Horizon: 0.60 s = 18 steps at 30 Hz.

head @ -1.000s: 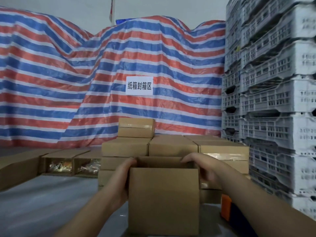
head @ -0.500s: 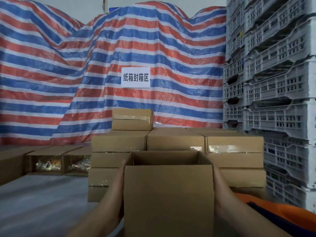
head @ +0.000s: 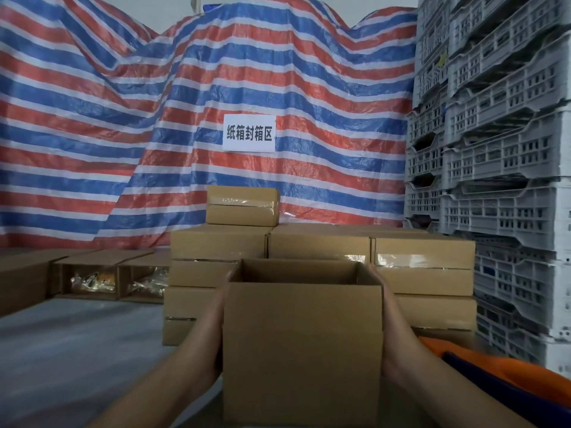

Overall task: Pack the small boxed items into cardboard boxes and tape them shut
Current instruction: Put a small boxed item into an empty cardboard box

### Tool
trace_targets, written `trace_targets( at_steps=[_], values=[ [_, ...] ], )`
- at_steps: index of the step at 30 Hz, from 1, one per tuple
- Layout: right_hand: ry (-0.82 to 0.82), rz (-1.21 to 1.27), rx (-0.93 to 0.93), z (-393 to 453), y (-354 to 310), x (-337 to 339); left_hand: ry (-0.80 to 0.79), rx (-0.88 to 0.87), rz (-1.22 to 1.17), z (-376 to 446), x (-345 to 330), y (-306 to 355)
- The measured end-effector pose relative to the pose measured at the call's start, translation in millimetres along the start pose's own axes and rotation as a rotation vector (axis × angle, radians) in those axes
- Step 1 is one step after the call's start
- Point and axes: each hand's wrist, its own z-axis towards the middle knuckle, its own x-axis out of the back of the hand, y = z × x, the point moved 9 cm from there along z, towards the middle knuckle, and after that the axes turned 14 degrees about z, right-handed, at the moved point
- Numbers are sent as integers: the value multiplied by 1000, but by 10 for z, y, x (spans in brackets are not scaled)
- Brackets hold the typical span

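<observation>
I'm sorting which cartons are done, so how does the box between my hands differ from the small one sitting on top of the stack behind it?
The held box is open at the top, with no tape showing; the top box is closed and sealed with clear tape. The held box is pressed between the left hand and right hand; the top box rests alone on the stack. The held box looks taller; the top box flatter. Both are plain brown cardboard.

The open cardboard box [head: 302, 344] at lower centre hid the fingers of both the left hand [head: 213, 332] and the right hand [head: 391, 329]; its floor lay out of sight. Contents of the side-lying cartons [head: 114, 278] at middle left were too blurred to identify. An orange-and-blue object [head: 506, 378] was cut off at the lower right edge.
</observation>
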Motion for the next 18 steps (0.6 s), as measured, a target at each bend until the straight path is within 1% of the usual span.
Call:
trace_targets(
  at_steps=[3, 4, 5, 7, 8, 10, 11, 14, 18],
  values=[
    [-16, -54, 15, -34, -96, -121, 3, 11, -19, -16, 1, 5],
    [-24, -85, 51, -43, -186, -161, 9, 17, -23, -14, 9, 4],
    [-25, -124, 125, -61, -318, -196, 6, 19, -21, -16, 1, 7],
    [-29, -307, 277, -99, -588, -283, -6, 4, -17, -29, -18, 27],
    [-33, -454, 302, -114, -659, -336, -6, -1, -19, -34, -25, 38],
    [-52, -707, 277, -120, -702, -417, 7, 10, -36, -46, -18, 53],
    [-58, -781, 244, -109, -703, -427, 9, 21, -40, -47, -14, 52],
    [-105, -883, 124, -97, -672, -424, 6, 42, -35, -43, -5, 44],
    [-129, -910, 63, -112, -653, -407, -41, 16, -28, -3, -23, 18]
  ],
)
